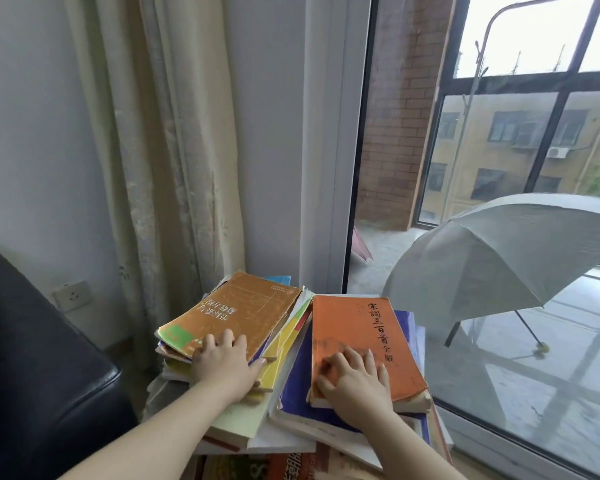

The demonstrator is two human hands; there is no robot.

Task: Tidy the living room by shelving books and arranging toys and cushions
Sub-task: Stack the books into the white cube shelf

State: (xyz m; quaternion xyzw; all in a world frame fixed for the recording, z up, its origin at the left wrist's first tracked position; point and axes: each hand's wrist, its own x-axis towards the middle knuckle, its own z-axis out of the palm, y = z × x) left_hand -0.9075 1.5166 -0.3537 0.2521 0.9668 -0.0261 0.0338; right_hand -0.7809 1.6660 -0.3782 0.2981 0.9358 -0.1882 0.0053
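While apart, each flat with relaxed fingers, left hand on brown book, right hand on orange book.

a room in a home is shown. a messy pile of books is stacked in a corner. a long curtain is hung just behind the pile, a dark sofa and a wall socket are seen left of the pile, and an open umbrella is left right of the pile, past a glass door.
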